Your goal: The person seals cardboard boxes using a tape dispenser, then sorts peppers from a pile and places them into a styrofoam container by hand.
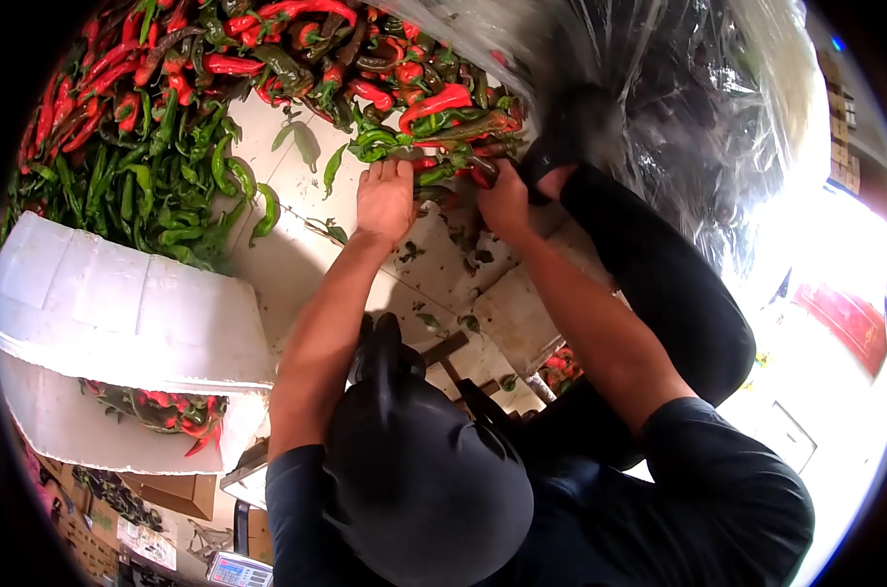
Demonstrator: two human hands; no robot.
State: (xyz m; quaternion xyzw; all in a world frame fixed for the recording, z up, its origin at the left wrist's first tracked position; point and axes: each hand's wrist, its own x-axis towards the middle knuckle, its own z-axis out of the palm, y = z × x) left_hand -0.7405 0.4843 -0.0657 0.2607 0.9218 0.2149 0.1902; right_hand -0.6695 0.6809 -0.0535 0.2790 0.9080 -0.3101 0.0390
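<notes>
My left hand is at the front edge of the pepper heap, its fingers bent together and pointing away from me. Whatever lies under those fingers is hidden; a red chili pepper shows just beside them. To the right, my right hand is closed around a dark red chili pepper. Between and beyond both hands lie mixed red, green and brownish peppers on the pale tiled floor.
Green peppers are piled at the left. A white foam box stands before them; another white container holds peppers. Clear plastic sheeting hangs at the right, near my black-clad leg. Loose leaves litter the floor.
</notes>
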